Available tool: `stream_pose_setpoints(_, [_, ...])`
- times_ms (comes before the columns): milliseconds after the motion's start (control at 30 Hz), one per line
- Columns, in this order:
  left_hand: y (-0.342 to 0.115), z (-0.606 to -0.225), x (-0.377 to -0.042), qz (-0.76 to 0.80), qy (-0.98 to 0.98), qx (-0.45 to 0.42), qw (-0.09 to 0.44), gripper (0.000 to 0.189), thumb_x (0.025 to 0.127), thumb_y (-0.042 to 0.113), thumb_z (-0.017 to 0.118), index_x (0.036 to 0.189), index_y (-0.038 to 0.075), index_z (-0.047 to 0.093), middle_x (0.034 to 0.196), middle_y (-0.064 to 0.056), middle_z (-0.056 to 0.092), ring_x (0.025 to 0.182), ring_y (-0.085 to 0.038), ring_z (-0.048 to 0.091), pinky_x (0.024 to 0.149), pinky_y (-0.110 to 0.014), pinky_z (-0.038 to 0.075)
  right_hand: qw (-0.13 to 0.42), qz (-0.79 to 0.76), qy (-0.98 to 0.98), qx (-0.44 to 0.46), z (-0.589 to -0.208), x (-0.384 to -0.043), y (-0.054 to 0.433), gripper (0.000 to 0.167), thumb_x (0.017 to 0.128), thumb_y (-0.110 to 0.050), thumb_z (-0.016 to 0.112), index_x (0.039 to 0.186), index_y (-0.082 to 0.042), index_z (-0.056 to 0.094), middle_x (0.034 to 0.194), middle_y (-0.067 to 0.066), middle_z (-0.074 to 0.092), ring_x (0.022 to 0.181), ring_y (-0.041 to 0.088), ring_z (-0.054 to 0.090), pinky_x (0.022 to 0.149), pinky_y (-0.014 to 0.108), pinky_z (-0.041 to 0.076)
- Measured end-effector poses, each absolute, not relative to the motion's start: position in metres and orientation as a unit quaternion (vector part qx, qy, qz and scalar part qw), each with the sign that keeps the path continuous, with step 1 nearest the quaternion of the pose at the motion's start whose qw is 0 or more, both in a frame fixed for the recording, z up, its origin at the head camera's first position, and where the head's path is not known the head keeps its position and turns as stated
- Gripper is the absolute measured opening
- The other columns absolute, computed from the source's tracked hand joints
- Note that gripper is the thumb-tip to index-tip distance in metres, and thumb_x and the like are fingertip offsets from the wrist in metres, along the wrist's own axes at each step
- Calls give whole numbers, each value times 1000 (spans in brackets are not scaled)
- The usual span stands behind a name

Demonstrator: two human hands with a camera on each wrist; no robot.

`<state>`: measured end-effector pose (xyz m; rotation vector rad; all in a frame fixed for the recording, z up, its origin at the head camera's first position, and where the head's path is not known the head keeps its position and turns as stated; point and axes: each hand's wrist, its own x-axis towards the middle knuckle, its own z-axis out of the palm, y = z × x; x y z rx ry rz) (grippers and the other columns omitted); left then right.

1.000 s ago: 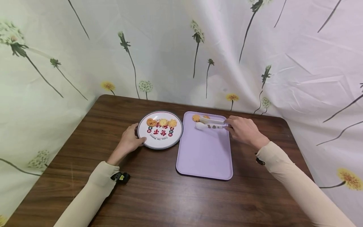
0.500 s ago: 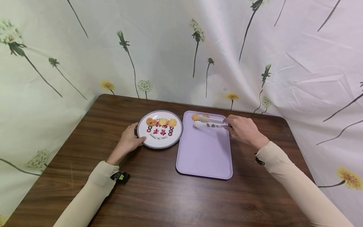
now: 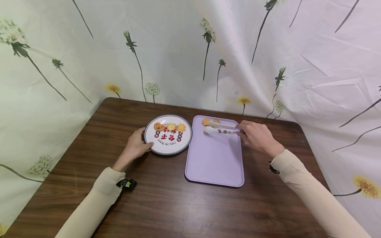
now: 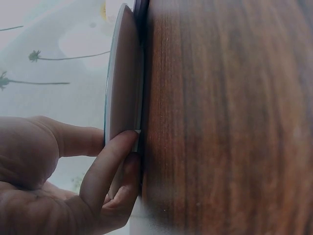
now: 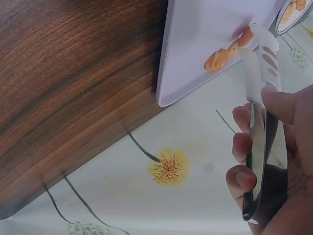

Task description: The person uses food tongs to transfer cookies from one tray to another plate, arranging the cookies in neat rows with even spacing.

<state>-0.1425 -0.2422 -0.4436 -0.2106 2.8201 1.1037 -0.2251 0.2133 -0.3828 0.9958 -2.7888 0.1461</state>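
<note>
My left hand (image 3: 137, 145) grips the left rim of a round white plate (image 3: 162, 148) with red lettering, thumb on top and fingers beneath. Three cookies lie on the plate, among them a pretzel-shaped cookie (image 3: 159, 127) and a flower-shaped cookie (image 3: 181, 128). In my right hand (image 3: 257, 137) is a pair of tongs (image 5: 268, 63) with white slotted tips and metal handles. The tips are at an orange-brown cookie (image 5: 246, 36) on a lilac tray (image 3: 214, 158); whether they clamp it I cannot tell. Another golden cookie (image 5: 216, 59) lies beside it, near the tray's far edge.
The plate stands just left of the tray, their edges close together. Both are on a dark wooden table (image 3: 166, 205). Behind the table's far edge hangs a pale dandelion-print cloth (image 3: 178, 59).
The tongs' tips have shifted slightly left along the cookies at the tray's far end. My left hand and the plate stay where they were.
</note>
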Motion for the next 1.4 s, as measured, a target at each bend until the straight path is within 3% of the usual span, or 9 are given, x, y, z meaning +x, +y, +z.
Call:
stream_pose_setpoints(533, [-242,-444,-143,361,929,-66,52,80,96,17,68,157,-13,27,159,-38,35,149,-52,33,125,-62,30,104,69,-933,339,-378,-223,215,17,97,-25,72,112,-17,75,90,-6,67,68,17,60,51,35,43])
stream_pose_setpoints(1067, [-242,-442,-142,362,928,-72,57,82,96,19,69,158,-13,26,158,-39,35,148,-53,34,124,-63,31,36,49,-944,324,-381,-222,214,24,95,-23,75,117,-14,76,92,1,67,67,16,57,52,33,43])
stream_pose_setpoints(1400, [-243,-442,-141,370,924,-73,57,81,96,16,68,158,-13,26,157,-39,35,145,-52,38,120,-61,37,33,64,-944,322,-391,-224,211,20,98,-22,72,115,-13,75,90,-1,66,67,16,55,52,32,41])
